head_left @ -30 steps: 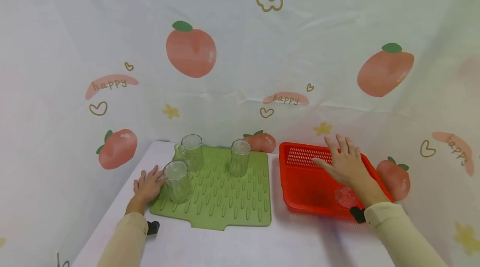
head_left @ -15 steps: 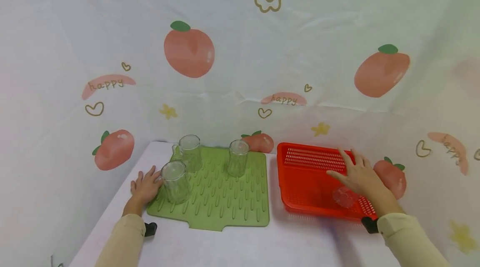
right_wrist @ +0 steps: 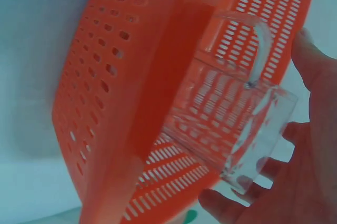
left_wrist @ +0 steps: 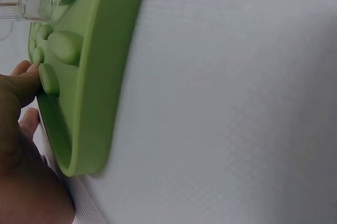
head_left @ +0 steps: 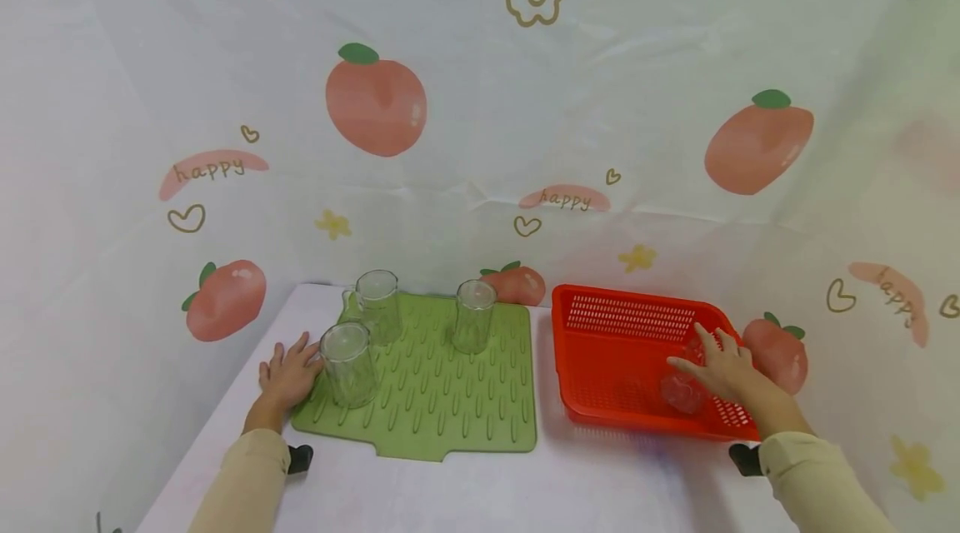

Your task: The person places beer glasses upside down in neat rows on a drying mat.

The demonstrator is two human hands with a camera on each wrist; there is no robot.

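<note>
My right hand [head_left: 723,366] is over the right side of a red plastic basket [head_left: 600,415], fingers spread. Inside the basket a clear glass mug [right_wrist: 221,113] lies tilted, handle toward the basket's slotted wall. In the right wrist view my fingers surround the mug's thick base; firm contact cannot be told. My left hand [head_left: 288,375] rests at the left edge of a green ridged drying mat [head_left: 450,400], fingers loose. Beside it stands an upside-down glass mug [head_left: 350,375]. Two more glasses, a mug [head_left: 380,312] and another glass [head_left: 472,321], stand farther back on the mat.
A white table [head_left: 480,495] bears the mat and basket, which are side by side with a narrow gap. Behind them hangs a white curtain [head_left: 465,100] printed with fruit. The basket's rim stands higher than the mat.
My right hand has moved right and then down into the basket toward the glass mug. My left hand stays on the mat's edge. The view has shifted slightly.
</note>
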